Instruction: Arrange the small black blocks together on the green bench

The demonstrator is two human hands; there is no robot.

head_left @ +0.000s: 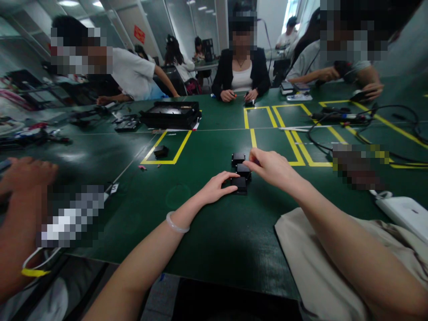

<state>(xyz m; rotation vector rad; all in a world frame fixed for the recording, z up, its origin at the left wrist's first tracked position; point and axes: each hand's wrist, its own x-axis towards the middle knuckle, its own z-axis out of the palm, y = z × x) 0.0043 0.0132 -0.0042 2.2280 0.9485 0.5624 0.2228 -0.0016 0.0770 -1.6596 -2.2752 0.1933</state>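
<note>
- Head view: three black blocks [244, 170] on green table [217, 243], clustered in a near-to-far line between both hands.
- Nearest black block [240, 185]: right by left fingertips. Middle black block [243, 168]: just beyond, slightly right. Far black block [238, 158]: beyond that, slightly left. Cannot tell contact from narrow gaps.
- Left hand [217, 187]: reaches in from the left, fingers extended, thumb against nearest block, index along its far side. Cannot tell firm grip from light touch. Pale bracelet [178, 224] on wrist.
- Right hand [272, 167]: fingers curled, thumb and index close together, just above right side of middle block. Cannot tell pinch on something from bare fingertips.
- Left of blocks, well apart: small black piece [161, 151] inside yellow tape outline [182, 148]; black tray [170, 117] over its far end.
- Right: more yellow tape [294, 145], black cables [406, 107] across part of it.
- Near right: beige cloth [301, 243] under right forearm, white device [403, 216] beside it.
- Opposite: person in dark jacket [222, 76], both hands near far edge; held items too small to identify.
- Far left: co-worker in white top [129, 71], leaning over table.
</note>
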